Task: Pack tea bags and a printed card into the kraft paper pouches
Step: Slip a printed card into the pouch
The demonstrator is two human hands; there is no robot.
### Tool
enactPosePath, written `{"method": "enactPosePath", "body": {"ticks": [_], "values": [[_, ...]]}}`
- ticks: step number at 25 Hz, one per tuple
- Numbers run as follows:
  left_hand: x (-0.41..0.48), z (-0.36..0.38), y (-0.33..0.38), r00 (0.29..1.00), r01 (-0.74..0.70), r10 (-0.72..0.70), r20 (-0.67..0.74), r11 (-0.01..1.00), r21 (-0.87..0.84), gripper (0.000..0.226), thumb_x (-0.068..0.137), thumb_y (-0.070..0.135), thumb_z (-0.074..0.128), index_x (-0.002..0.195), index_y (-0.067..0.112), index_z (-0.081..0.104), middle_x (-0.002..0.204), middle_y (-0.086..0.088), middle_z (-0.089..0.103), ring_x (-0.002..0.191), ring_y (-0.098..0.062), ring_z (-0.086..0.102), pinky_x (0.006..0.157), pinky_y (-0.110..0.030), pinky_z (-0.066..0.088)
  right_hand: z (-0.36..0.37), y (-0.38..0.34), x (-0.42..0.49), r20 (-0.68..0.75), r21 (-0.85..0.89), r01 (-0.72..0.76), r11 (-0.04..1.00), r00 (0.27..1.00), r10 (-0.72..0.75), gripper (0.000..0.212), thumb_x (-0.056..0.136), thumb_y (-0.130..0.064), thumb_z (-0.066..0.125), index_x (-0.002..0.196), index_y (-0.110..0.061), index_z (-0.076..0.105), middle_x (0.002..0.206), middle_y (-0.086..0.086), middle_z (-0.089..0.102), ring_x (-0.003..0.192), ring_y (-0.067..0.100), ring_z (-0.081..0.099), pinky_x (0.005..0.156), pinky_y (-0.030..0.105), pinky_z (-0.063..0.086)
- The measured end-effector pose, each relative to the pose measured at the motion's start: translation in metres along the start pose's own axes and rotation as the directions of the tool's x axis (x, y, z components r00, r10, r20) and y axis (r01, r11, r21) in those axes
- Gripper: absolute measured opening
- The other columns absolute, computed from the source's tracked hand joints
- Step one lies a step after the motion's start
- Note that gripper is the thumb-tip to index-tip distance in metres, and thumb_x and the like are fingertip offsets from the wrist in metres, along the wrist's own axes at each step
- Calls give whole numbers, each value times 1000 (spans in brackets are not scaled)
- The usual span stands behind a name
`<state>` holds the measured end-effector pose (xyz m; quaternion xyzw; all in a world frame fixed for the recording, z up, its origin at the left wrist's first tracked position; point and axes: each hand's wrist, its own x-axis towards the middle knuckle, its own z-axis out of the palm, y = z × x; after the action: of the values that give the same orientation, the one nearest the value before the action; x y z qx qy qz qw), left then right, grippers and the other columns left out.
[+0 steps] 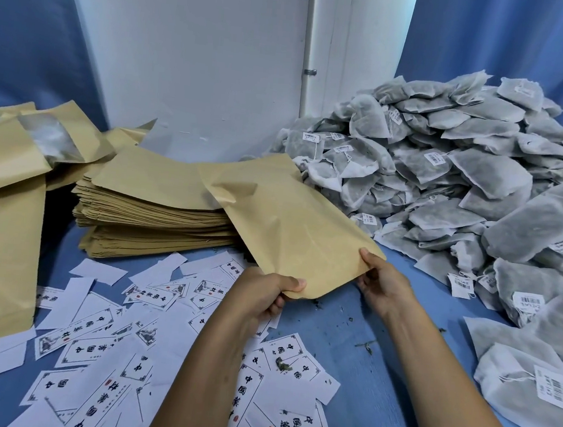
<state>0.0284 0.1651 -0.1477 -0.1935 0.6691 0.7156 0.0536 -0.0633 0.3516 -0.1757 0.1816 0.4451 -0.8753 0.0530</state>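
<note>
A: We hold one kraft paper pouch (283, 217) over the middle of the counter (378, 367). Our left hand (261, 297) pinches its near edge with the thumb on top, and our right hand (383, 285) grips the near right corner, fingers curled under the paper. The pouch is tilted, with its far end raised toward the wall.

B: Is something inside it?

A: We cannot tell. It looks flat, and its mouth does not show from here.

B: And the other containers?

A: A stack of flat pouches (155, 222) lies toward the far left of the counter. At the left edge stand bigger filled kraft bags (1, 220); one has a clear window (50, 139), but what is inside is too dim to make out. These bags are cut off by the picture's edge.

B: Where are the tea bags?

A: The heap of tea bags (449, 167) fills the far right corner and runs along the right edge, each with a small barcode tag on a string. The printed cards (142, 355) lie scattered at the near left, partly hidden under our left forearm. Small crumbs of tea lie on the blue surface.
</note>
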Motion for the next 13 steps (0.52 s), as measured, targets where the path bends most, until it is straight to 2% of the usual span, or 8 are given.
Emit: {"method": "enactPosePath", "body": {"ticks": [2, 4, 8, 9, 10, 12, 13], "values": [[-1, 0, 0, 1000, 16, -16, 16, 1000, -14, 16, 74, 6, 77, 75, 9, 61, 57, 1, 51, 37, -5, 34, 37, -15, 28, -1, -2, 2, -66, 3, 47, 999, 997, -47, 16, 80, 0, 70, 82, -5, 55, 75, 5, 58, 62, 14, 54, 56, 23, 47], [-2, 1, 0, 999, 36, -36, 27, 999, -3, 17, 75, 5, 75, 74, 10, 59, 50, 3, 50, 36, -4, 33, 36, -14, 27, -2, -2, 3, -68, 17, 47, 999, 997, -46, 15, 81, 0, 69, 82, -5, 55, 78, 5, 59, 65, 14, 55, 56, 21, 45], [-2, 0, 0, 999, 0, 0, 38, 1000, -13, 16, 77, 3, 72, 74, 11, 58, 49, 3, 49, 36, -6, 32, 40, -16, 25, -6, -3, 3, -3, 59, 27, 998, 1000, -27, 5, 90, -8, 61, 89, -5, 58, 83, 5, 63, 74, 17, 64, 80, 33, 54], [-1, 0, 0, 1000, -27, 27, 5, 999, -26, 15, 78, 3, 70, 77, 11, 57, 54, 2, 50, 37, -7, 33, 42, -17, 26, -5, -2, 1, 1, 2, 43, 999, 999, -43, 4, 92, -9, 60, 90, -5, 58, 80, 6, 63, 70, 16, 64, 80, 33, 55], [0, 1, -2, 996, -62, 61, -66, 998, -27, 14, 79, 3, 68, 80, 10, 56, 58, 0, 52, 39, -8, 35, 44, -19, 29, -4, 0, -1, -23, -90, 83, 993, 996, -85, 6, 92, -7, 58, 87, -5, 58, 74, 7, 62, 61, 13, 63, 73, 28, 56], [-1, 3, -5, 972, -122, 116, -204, 992, -15, 10, 83, 3, 62, 86, 9, 55, 68, -4, 54, 45, -12, 43, 44, -19, 37, 0, 6, -12, -100, -298, 213, 930, 962, -253, 18, 91, -6, 58, 73, -8, 59, 53, 5, 53, 40, 10, 52, 53, 23, 49], [-5, 2, -2, 965, -152, 145, -220, 988, -18, 8, 86, 3, 60, 89, 8, 55, 71, -6, 55, 46, -13, 47, 42, -19, 39, 5, 7, -19, -117, -371, 279, 886, 932, -342, 24, 91, -7, 57, 67, -10, 58, 45, 4, 50, 38, 13, 47, 52, 26, 44]]}}
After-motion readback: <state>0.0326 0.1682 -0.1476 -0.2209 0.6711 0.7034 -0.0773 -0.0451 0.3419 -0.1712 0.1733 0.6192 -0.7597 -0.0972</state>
